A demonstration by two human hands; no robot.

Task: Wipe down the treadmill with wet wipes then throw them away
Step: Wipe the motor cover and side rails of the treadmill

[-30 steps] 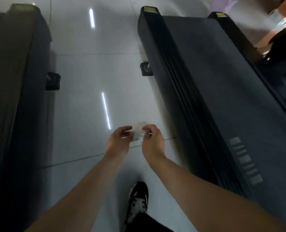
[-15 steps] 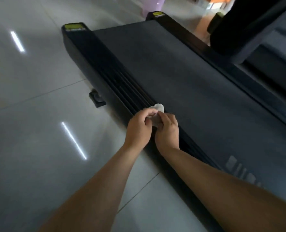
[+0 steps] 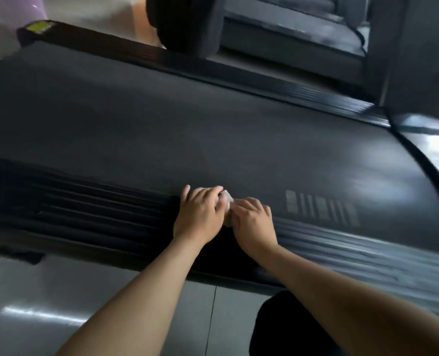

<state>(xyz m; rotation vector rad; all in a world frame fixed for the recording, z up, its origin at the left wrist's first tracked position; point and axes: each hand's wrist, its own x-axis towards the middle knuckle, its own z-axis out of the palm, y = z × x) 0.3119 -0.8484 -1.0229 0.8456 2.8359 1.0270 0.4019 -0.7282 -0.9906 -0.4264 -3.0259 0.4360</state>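
Your left hand (image 3: 200, 214) and right hand (image 3: 254, 222) are parked knuckle to knuckle, and the fingers of both are curled onto the small white wet wipe (image 3: 226, 199) bunched up between them. The wipe's pressed against the ribbed near side rail (image 3: 85, 209) of the treadmill (image 3: 162, 129). Glossy grey floor (image 3: 46, 291) sits under your forearms. It's all kinda blurry tbh.
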